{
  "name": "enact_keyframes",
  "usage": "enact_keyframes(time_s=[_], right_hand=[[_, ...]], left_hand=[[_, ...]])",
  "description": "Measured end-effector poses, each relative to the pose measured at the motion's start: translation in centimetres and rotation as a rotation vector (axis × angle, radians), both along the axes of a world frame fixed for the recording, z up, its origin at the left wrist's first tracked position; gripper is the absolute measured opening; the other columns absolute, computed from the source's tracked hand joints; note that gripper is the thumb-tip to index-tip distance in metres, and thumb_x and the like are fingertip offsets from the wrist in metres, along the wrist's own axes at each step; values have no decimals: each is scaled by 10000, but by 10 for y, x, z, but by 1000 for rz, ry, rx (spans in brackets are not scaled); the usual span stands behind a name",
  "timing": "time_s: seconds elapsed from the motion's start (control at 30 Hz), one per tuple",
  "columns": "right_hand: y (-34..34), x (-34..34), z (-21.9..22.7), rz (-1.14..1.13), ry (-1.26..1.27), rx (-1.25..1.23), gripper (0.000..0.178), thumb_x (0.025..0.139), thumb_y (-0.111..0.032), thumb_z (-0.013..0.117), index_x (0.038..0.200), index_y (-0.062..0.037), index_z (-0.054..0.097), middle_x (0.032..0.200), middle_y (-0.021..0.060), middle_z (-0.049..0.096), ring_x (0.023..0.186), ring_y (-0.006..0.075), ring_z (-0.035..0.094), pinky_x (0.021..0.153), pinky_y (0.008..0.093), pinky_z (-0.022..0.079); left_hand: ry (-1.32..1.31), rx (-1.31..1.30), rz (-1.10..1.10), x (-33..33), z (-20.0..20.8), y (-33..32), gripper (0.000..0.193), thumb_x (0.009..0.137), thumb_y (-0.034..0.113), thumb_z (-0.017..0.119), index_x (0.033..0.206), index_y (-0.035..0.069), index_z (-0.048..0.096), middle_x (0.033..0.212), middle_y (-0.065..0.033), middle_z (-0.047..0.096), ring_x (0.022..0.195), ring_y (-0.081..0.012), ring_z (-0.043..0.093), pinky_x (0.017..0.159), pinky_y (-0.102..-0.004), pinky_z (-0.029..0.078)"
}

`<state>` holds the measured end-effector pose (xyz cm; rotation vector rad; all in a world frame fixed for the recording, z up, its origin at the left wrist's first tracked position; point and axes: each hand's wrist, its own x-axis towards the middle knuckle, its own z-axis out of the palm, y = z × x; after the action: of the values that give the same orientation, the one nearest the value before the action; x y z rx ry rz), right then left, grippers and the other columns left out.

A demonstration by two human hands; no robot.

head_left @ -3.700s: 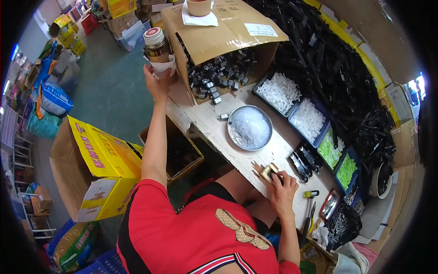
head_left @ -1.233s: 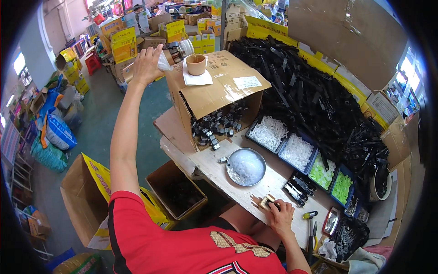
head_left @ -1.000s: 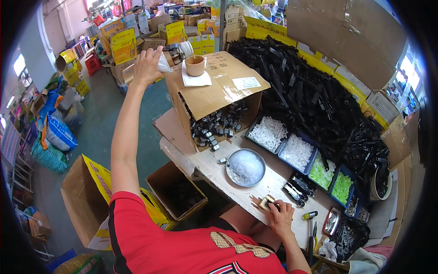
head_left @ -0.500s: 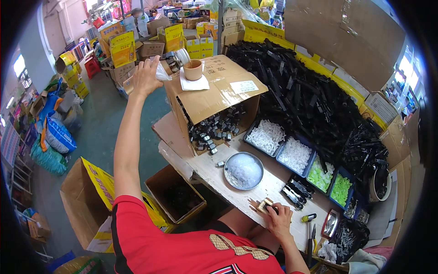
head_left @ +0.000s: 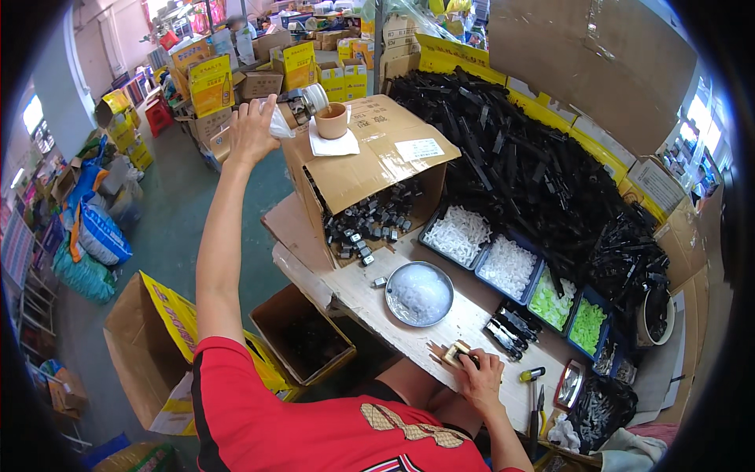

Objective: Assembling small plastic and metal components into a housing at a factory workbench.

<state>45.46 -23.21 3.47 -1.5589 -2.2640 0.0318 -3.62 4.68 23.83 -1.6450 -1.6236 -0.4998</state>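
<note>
My left hand (head_left: 252, 130) is stretched far forward, its fingers wrapped round a tilted bottle (head_left: 296, 108) with a wide, pale mouth and clear plastic about it. Brown liquid runs from that mouth into a small tan cup (head_left: 333, 122). The cup stands upright on a folded white tissue (head_left: 334, 145), on top of a cardboard box (head_left: 381, 161). At the bench's near edge my right hand (head_left: 481, 376) is closed over a small black part (head_left: 470, 359) at a cream block (head_left: 454, 354); the fingers partly hide both.
A round metal dish (head_left: 420, 294) of whitish material sits mid-bench. Blue trays (head_left: 510, 269) hold white and green pieces. Behind them rises a heap of black plastic parts (head_left: 511, 157). Pliers (head_left: 542, 409) and a yellow-handled tool (head_left: 532, 375) lie at right. An open carton (head_left: 303, 334) stands below.
The bottle's mouth has tipped slightly further over the cup, and the brown stream shows more clearly. My right hand stays in place.
</note>
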Motion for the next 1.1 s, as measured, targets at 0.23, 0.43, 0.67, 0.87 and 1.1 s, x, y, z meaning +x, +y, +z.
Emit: enact_keyframes(time_s=[0.23,0.43,0.67,0.87,1.1], right_hand=[[-2,3,-3,-9,-18,4,338,684,-166,651,1016,-164,585,1042,38,494,922,250,439,774,389,324],[-4,2,-2,-13,-44,-14,352,688,-164,646,1032,-169,574,1045,37,488,927,254,435,777,389,325],[-1,2,-7,-14,-42,-9,376,689,-158,643,1058,-164,570,1058,44,490,932,263,436,801,392,328],[1,1,-6,-1,-36,-15,386,686,-156,648,1065,-151,574,1070,45,489,947,263,436,817,389,327],[-1,2,-7,-4,-49,-20,389,681,-152,652,1063,-150,575,1069,43,488,947,262,435,816,388,329]], left_hand=[[-176,-88,6,11,-4,-7,895,484,215,758,1290,129,379,1064,-111,496,1029,-276,465,882,-385,393],[-479,24,-180,8,-43,7,859,482,253,767,1246,83,412,1074,-136,532,1015,-331,500,872,-404,421],[-864,255,-313,15,-83,-9,829,486,299,801,1183,27,445,1100,-167,549,1005,-329,535,844,-387,437],[-1032,459,-202,11,-158,-16,850,505,259,793,1214,-8,407,1124,-191,530,1037,-337,515,875,-389,417],[-1008,418,-10,37,-198,-23,843,527,253,774,1226,-18,389,1086,-187,522,1007,-357,499,843,-414,420]])
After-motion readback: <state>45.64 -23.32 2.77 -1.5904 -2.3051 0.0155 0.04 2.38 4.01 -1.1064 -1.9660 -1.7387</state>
